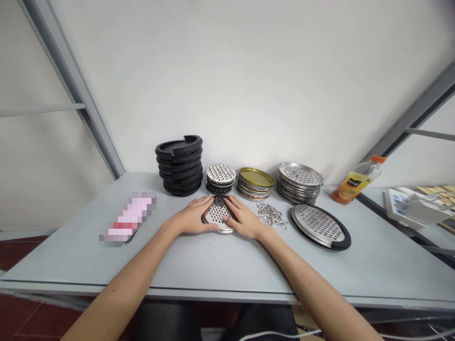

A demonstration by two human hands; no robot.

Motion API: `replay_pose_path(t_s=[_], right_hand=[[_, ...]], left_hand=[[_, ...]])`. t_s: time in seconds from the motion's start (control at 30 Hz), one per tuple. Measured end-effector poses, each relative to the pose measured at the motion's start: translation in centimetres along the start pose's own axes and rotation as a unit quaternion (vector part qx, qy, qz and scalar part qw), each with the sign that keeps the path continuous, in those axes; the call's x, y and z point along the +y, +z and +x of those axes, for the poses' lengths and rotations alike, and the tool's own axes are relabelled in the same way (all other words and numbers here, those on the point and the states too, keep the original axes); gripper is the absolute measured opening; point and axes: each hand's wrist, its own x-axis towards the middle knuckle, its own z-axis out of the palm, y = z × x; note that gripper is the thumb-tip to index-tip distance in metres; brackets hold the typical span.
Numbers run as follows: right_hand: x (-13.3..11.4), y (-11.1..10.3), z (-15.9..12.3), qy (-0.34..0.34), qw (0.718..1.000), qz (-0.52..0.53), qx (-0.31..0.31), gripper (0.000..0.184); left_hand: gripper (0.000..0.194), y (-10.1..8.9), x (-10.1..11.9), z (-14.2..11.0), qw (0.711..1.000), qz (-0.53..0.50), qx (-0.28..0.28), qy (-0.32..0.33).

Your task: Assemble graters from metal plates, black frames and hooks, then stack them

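A round metal grater plate (217,214) with a black rim lies on the grey table in front of me. My left hand (195,215) clasps its left side, fingers over the far rim and thumb at the near edge. From the right, my right hand (245,219) holds it too, fingers on the far rim and thumb across the perforated face. The hands cover both sides of the rim. Right of my right hand lies a small heap of bent metal wire clips (272,215). Farther right rests another round grater (322,225) with a black rim around part of it.
Along the wall stand stacks of black round holders (180,166), small toothed grating discs (221,175), gold-topped round lids (256,178) and perforated metal plates (300,176). An orange drink bottle (357,181) leans at right near a white tray (401,210). A blurred-out pink item (131,215) lies left.
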Motion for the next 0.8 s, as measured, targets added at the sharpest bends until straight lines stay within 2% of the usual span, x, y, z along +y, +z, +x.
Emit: replay_pose_path(t_s=[0.17,0.27,0.37,0.47,0.57,0.67,0.7,0.73,0.8], right_hand=[[0.3,-0.7,0.2,-0.01,1.0,-0.005,-0.001,0.07],[0.4,-1.2,0.2,-0.001,1.0,-0.01,0.003,0.066],[0.5,-1.6,0.1,0.015,1.0,-0.024,0.012,0.063],[1.0,-2.0,-0.1,0.035,0.999,-0.037,0.01,0.065],[1.5,-2.3,-0.3,0.044,0.998,-0.039,-0.006,0.07],[1.6,-2.4,-0.4,0.047,0.998,-0.035,-0.013,0.071],[1.6,-2.4,-0.4,0.047,0.998,-0.034,-0.015,0.071],[1.5,-2.5,-0.4,0.046,0.998,-0.034,-0.017,0.069],[1.3,-2.5,-0.4,0.045,0.998,-0.032,-0.02,0.067]], left_hand=[[0.1,-0.1,0.7,0.0,0.999,0.008,-0.024,-0.025],[0.096,0.2,1.5,0.1,1.0,0.006,-0.011,-0.025],[0.071,0.1,2.4,0.0,0.998,0.004,0.066,0.018],[0.042,-1.1,3.1,-0.4,0.976,0.003,0.201,0.081],[0.026,-4.1,3.3,-1.0,0.926,0.035,0.36,0.113],[0.024,-8.6,2.9,-0.5,0.883,0.103,0.448,0.091],[0.026,-10.3,2.6,0.0,0.878,0.128,0.457,0.066],[0.03,-11.9,2.3,0.7,0.884,0.152,0.441,0.031],[0.044,-14.8,1.8,2.4,0.914,0.205,0.348,-0.029]])
